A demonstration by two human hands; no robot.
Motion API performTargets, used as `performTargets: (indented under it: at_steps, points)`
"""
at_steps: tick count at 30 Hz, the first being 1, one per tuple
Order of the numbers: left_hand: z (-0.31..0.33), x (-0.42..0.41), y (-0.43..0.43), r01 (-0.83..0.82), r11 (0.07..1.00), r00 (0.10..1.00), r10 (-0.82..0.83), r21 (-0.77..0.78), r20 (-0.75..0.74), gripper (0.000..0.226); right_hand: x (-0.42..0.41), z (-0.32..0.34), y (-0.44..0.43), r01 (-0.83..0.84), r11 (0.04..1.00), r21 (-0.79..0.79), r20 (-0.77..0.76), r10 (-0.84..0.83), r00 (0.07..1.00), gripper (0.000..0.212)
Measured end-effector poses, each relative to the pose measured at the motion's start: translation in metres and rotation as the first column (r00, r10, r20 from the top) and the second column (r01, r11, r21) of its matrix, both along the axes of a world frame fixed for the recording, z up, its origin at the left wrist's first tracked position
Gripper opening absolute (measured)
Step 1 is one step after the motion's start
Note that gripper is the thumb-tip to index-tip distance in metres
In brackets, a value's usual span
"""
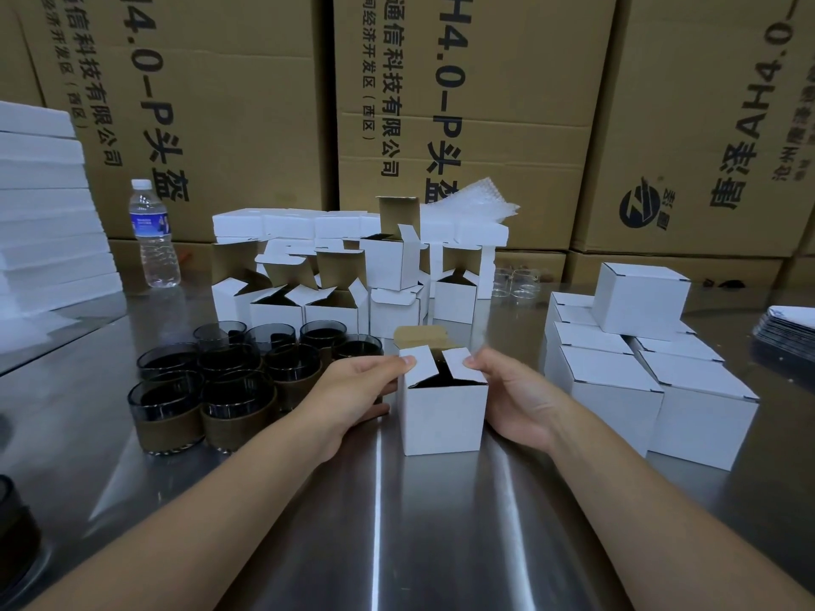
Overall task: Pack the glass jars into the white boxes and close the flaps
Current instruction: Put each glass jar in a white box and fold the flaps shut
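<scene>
Inside the white box (pixel 443 416), only darkness shows between its half-folded side flaps, so the contents are unreadable. It stands on the desk (pixel 397 522). The left hand (pixel 357 385) grips it at 9 o'clock and the right hand (pixel 511 399) at 3 o'clock, each with a fingertip pressing a flap. Glass jars (pixel 229 377) cluster at its 9 o'clock.

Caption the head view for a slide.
Left hand and right hand fold the side flaps of a white box inward; glass jars stand left, closed boxes right.

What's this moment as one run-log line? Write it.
step: closing side flaps | left hand: pinches left flap | right hand: pinches right flap | white box: back flap up
</scene>
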State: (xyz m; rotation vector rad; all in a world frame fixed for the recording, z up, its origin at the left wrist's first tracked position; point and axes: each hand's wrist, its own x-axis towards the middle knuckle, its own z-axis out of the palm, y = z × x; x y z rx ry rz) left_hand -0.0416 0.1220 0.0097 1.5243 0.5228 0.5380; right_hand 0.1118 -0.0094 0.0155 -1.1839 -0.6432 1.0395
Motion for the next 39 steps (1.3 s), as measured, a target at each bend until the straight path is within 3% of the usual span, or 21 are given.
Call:
performTargets:
  at_steps: [4,9,12,15,19,25,33,39]
  points:
    - [0.002,0.0,-0.001,0.002,1.0,1.0,-0.002,0.005,0.005,0.027,-0.001,0.0,-0.001,0.0,1.0,0.007,-0.002,0.0,1.0,0.07]
    - [0.004,-0.001,-0.003,0.012,1.0,0.997,-0.013,0.012,0.071,0.027,-0.007,0.007,-0.005,-0.056,0.994,0.091,0.059,0.051,0.997,0.04]
    - [0.005,0.0,-0.003,-0.001,1.0,0.993,0.0,0.011,0.117,0.043,-0.006,0.007,-0.005,-0.019,0.995,0.101,0.029,0.016,0.999,0.041]
    - [0.006,0.0,-0.003,-0.015,0.999,0.991,0.009,0.036,0.136,0.033,-0.004,0.006,-0.005,0.013,0.994,0.111,-0.004,-0.013,1.0,0.047]
    - [0.006,-0.001,-0.003,-0.055,0.998,0.993,0.05,0.042,0.112,0.024,-0.005,0.006,-0.005,0.029,0.991,0.128,-0.001,-0.029,1.0,0.054]
    - [0.007,-0.003,-0.005,-0.044,0.996,0.998,0.04,0.074,0.055,0.016,-0.007,0.01,-0.007,0.031,0.994,0.104,0.014,-0.033,0.999,0.028]
    - [0.013,-0.005,-0.007,-0.058,0.984,0.998,0.05,0.169,0.047,0.012,-0.006,0.009,-0.01,0.001,0.998,0.065,0.109,-0.008,0.994,0.019]
    - [0.016,-0.008,-0.009,-0.063,0.989,0.998,0.058,0.132,0.04,0.029,-0.005,0.011,-0.008,0.019,0.998,0.054,0.14,-0.027,0.99,0.014]
